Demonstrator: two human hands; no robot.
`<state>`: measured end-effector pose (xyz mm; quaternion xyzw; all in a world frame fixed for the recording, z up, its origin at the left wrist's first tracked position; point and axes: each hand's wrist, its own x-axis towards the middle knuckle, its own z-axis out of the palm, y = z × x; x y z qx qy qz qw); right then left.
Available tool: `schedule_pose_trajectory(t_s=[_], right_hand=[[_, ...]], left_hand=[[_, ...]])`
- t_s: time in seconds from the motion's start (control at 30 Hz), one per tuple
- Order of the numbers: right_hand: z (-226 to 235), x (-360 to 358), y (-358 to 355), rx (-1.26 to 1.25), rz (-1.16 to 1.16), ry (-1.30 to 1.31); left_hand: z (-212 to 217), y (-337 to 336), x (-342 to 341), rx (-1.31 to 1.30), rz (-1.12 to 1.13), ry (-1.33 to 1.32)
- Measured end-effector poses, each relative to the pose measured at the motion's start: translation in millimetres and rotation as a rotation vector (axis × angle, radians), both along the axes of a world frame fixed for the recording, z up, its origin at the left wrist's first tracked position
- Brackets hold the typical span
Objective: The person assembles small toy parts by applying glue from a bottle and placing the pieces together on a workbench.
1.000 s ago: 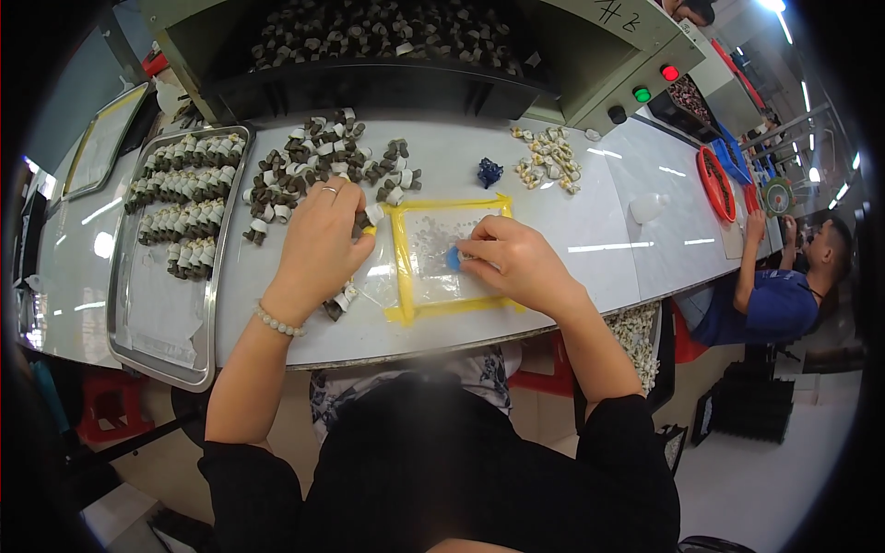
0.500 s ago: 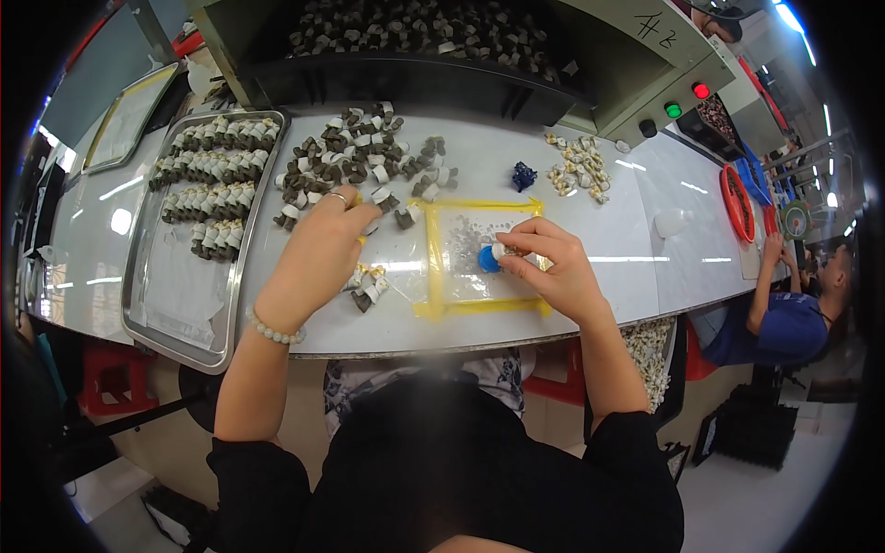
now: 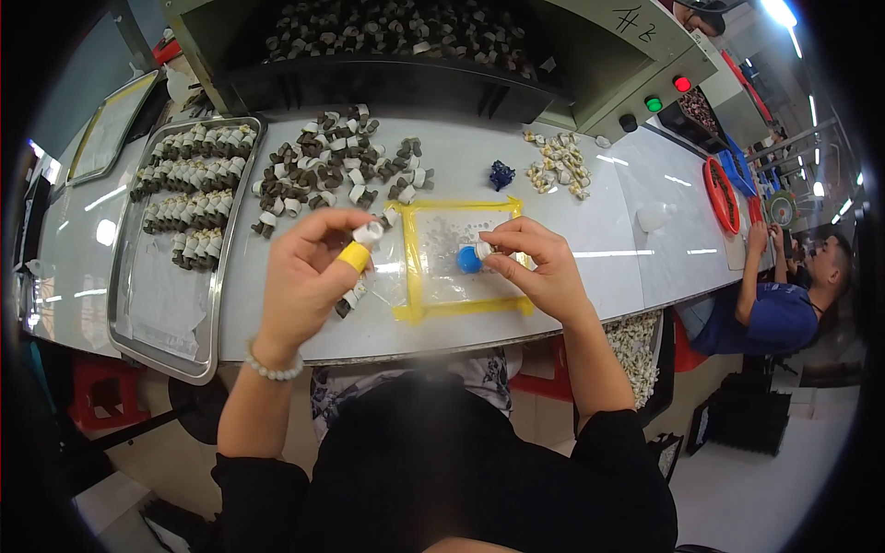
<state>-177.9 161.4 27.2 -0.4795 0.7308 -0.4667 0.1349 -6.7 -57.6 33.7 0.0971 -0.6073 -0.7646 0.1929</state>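
Small white-and-dark component (image 3: 369,232): pinched at the fingertips of the left hand (image 3: 309,276), raised a little above the worktop (image 3: 608,230), just left of the yellow-taped clear sheet (image 3: 458,263). The part sticks out above the grip; a yellow finger cot (image 3: 353,257) covers one finger directly beneath it. Left grip closed on the part.

Second small white component (image 3: 482,250): held between thumb and fingers of the right hand (image 3: 539,267), over the middle of the taped sheet. A blue finger cot (image 3: 468,262) sits just below and to the left of the part, touching it. Right grip closed on this part; the piece shows at the fingertips, pointing toward the left hand. The two hands are near each other but apart.

Outward: loose pile of similar dark-and-white parts (image 3: 336,166) behind the left hand. Metal tray (image 3: 166,304) at far left with parts set in rows. A small dark blue object (image 3: 501,174) behind the sheet, and a heap of pale parts (image 3: 558,164) to its right. Green machine housing (image 3: 590,64) at the back, with a green button (image 3: 654,103) and a red one (image 3: 682,83). Another person in a blue shirt (image 3: 770,313) sits at the far right.
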Motion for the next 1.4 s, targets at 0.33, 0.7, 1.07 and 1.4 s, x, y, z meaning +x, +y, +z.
schedule_pose_trajectory(t_s=[0.33, 0.7, 1.07, 1.4], right_hand=[[17.0, 22.6, -6.9, -0.054, 0.05, -0.12], [14.4, 35.4, -11.4, -0.004, 0.065, -0.104], [14.4, 40.4, -14.3, 0.063, 0.095, 0.038], [-5.6, 42.7, -0.8, 0.011, 0.111, -0.114]], left_hand=[[-47.1, 72.6, 0.4, 0.629, -0.142, -0.004], [-56.5, 77.2, -0.2, 0.721, -0.111, -0.041], [-56.2, 75.7, -0.2, 0.717, -0.128, -0.077], [-19.3, 66.1, 51.3, 0.032, -0.099, -0.271]])
